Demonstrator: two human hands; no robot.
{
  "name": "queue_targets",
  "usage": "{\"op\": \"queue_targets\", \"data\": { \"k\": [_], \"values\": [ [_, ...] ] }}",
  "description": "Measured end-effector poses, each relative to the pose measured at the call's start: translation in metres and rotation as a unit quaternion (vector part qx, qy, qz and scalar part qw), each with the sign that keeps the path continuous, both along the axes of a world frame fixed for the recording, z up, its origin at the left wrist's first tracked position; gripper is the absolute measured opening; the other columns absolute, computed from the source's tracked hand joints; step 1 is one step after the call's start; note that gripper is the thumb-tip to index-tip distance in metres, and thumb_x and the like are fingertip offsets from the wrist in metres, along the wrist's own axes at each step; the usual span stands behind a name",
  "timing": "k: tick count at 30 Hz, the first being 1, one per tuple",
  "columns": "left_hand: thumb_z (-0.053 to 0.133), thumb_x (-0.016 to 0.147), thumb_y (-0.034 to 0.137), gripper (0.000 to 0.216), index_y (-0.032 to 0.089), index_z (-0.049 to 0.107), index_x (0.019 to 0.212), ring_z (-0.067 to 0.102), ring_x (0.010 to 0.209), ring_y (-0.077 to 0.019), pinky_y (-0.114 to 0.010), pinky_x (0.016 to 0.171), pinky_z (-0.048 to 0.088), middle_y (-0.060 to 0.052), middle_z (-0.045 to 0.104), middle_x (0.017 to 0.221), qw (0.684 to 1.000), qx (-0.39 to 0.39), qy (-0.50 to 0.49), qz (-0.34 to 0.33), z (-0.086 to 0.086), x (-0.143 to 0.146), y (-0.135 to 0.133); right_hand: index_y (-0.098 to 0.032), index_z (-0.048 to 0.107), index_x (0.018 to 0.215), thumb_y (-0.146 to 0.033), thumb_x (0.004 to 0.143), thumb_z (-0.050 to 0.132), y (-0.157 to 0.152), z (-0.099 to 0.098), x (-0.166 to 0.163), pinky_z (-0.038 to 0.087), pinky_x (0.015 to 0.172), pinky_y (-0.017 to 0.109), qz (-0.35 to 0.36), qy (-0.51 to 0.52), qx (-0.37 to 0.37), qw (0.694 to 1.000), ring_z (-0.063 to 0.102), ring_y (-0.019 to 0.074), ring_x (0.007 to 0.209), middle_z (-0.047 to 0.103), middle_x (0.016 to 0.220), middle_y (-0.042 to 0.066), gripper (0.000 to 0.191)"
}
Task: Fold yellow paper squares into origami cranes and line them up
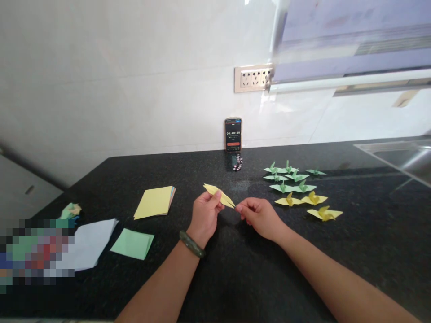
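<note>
A narrow piece of folded yellow paper [220, 196] with pointed ends is up off the dark counter, slanting down to the right. My left hand [206, 214] is closed on it, the thumb pressed across its upper face. At its lower right tip, my right hand [257, 216] has thumb and forefinger pinched together; the fingers meet at the point of the paper. Right of my hands stand several green paper cranes [286, 187] in rows. Nearer to me are 3 yellow paper cranes [325, 213] with spread wings.
Left of my hands lie a stack of square paper [153, 202], yellow on top, a green folded sheet [133, 243] and white paper [89, 244]. A phone [233, 134] showing a timer leans on the wall behind a beaded strand [238, 163]. A sink [404, 157] is at far right.
</note>
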State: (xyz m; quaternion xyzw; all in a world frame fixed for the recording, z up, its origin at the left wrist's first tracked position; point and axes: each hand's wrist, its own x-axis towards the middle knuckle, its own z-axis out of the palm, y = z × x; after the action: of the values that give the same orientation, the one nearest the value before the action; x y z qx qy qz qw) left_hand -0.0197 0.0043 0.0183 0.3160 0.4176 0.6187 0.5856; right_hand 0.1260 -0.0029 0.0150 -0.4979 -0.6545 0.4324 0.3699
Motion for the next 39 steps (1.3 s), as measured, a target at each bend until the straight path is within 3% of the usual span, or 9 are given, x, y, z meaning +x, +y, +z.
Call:
{"op": "queue_targets", "data": {
  "k": [3,7,14,22,32,39],
  "values": [
    [0.067,0.068,0.035,0.025,0.012,0.059,0.068,0.046,0.049,-0.0060,-0.020,0.051,0.038,0.002,0.053,0.056,0.993,-0.003,0.032,-0.112,-0.0043,0.0044,-0.0047,-0.016,0.054,0.062,-0.045,0.079,0.051,0.0024,0.0003,-0.0002,0.036,0.043,0.021,-0.037,0.069,-0.028,0.997,0.043,0.0079,0.042,0.050,0.050,-0.003,0.033],
    [0.064,0.071,0.038,0.027,0.013,0.061,0.080,0.051,0.054,-0.0085,-0.023,0.055,0.041,0.000,0.058,0.064,0.984,0.017,0.070,-0.162,-0.0081,0.0087,-0.0103,-0.015,0.057,0.069,-0.049,0.074,0.056,0.0014,0.0035,-0.0011,0.041,0.046,0.021,-0.012,0.143,-0.067,0.987,0.047,0.0078,0.045,0.056,0.054,-0.002,0.035],
    [0.071,0.063,0.034,0.028,0.015,0.053,0.073,0.053,0.052,-0.0092,-0.023,0.052,0.042,0.001,0.058,0.062,0.991,0.006,0.087,-0.100,-0.0052,0.0072,-0.0095,-0.014,0.061,0.072,-0.046,0.071,0.061,-0.0013,0.0069,-0.0017,0.043,0.049,0.022,0.002,0.177,-0.077,0.981,0.049,0.0081,0.048,0.059,0.056,0.000,0.032],
    [0.069,0.065,0.036,0.028,0.014,0.053,0.069,0.049,0.050,-0.0071,-0.021,0.050,0.041,0.003,0.055,0.060,0.990,0.011,0.105,-0.096,-0.0023,0.0077,-0.0101,-0.013,0.064,0.075,-0.040,0.073,0.062,-0.0014,0.0064,-0.0010,0.043,0.050,0.022,0.015,0.204,-0.079,0.976,0.050,0.0075,0.049,0.060,0.056,-0.001,0.028],
    [0.067,0.067,0.033,0.025,0.014,0.051,0.071,0.052,0.053,-0.0080,-0.022,0.054,0.043,0.002,0.056,0.063,0.989,0.013,0.098,-0.114,-0.0038,0.0069,-0.0093,-0.012,0.065,0.075,-0.037,0.073,0.060,-0.0001,0.0088,0.0005,0.043,0.050,0.022,0.009,0.165,-0.069,0.984,0.049,0.0075,0.048,0.059,0.056,0.000,0.025],
    [0.067,0.067,0.030,0.023,0.013,0.054,0.072,0.053,0.053,-0.0081,-0.021,0.051,0.042,0.001,0.057,0.061,0.987,0.013,0.105,-0.123,-0.0040,0.0073,-0.0103,-0.017,0.055,0.074,-0.029,0.066,0.064,0.0003,0.0057,-0.0012,0.042,0.046,0.021,-0.042,0.177,-0.035,0.983,0.048,0.0078,0.047,0.053,0.054,-0.005,0.017]
  ]
}}
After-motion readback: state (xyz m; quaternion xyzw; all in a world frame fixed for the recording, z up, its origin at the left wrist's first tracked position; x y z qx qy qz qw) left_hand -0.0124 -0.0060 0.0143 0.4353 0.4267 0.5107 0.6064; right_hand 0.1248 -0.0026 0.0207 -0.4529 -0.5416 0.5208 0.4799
